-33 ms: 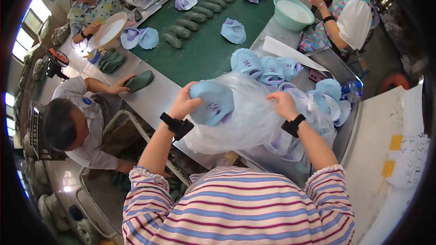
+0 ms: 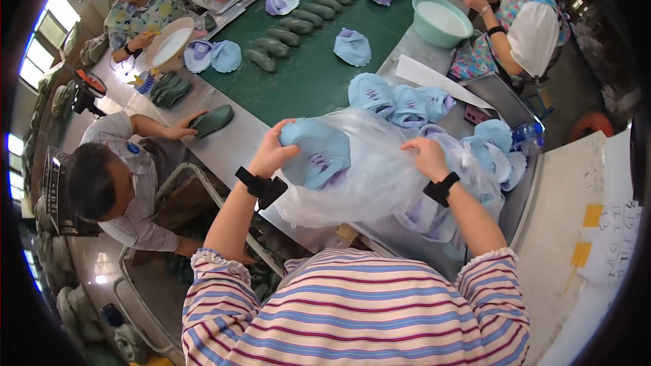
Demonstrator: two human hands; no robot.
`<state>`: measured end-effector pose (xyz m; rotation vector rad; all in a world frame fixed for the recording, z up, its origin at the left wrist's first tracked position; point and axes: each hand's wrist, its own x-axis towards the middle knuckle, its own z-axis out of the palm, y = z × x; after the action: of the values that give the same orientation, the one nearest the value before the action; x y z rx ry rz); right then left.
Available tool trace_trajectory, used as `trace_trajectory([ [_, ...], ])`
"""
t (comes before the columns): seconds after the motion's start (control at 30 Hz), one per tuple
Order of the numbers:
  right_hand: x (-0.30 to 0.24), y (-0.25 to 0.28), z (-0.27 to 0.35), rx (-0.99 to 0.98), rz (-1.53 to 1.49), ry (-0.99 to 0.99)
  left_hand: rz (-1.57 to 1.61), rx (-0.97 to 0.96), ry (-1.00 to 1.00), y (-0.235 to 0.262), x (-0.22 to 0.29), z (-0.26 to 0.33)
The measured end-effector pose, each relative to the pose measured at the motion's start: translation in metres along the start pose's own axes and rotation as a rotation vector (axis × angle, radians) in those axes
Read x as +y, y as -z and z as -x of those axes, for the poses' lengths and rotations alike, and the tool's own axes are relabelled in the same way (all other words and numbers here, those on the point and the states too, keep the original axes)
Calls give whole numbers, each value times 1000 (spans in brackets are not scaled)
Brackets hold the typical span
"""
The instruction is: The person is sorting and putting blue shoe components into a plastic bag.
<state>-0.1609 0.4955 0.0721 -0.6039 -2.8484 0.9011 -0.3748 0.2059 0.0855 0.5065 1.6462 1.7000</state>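
My left hand (image 2: 272, 152) grips the edge of a light blue shoe upper (image 2: 313, 151) with purple lacing and a lilac lining. The upper lies against a crumpled clear plastic bag (image 2: 369, 179) spread in front of me. On the other side, my right hand (image 2: 428, 159) pinches the rim of the bag between thumb and fingers. More blue and lilac uppers (image 2: 441, 220) lie under the plastic by my right forearm. Beyond the bag, several blue uppers (image 2: 409, 106) sit in a row on the metal edge of the table.
A green conveyor belt (image 2: 298, 88) runs away from me, carrying dark green shoe lasts (image 2: 296, 25) and uppers. At left, a person's hand (image 2: 182, 127) holds a green last (image 2: 212, 120). Two others work beyond, near a pale green basin (image 2: 442, 20) and a beige basin (image 2: 169, 43). Bottles (image 2: 527, 134) stand right.
The view has shifted very slightly, moving the surroundings a little to the right. Both hands keep their hold on the upper and the bag.
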Motion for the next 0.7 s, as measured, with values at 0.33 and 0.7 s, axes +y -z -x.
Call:
trace_trajectory([
  [0.33, 2, -3, 44, -787, 272, 218, 302, 416, -108, 72, -10, -13],
  [0.7, -72, 69, 96, -182, 172, 212, -198, -77, 193, 6, -65, -95],
])
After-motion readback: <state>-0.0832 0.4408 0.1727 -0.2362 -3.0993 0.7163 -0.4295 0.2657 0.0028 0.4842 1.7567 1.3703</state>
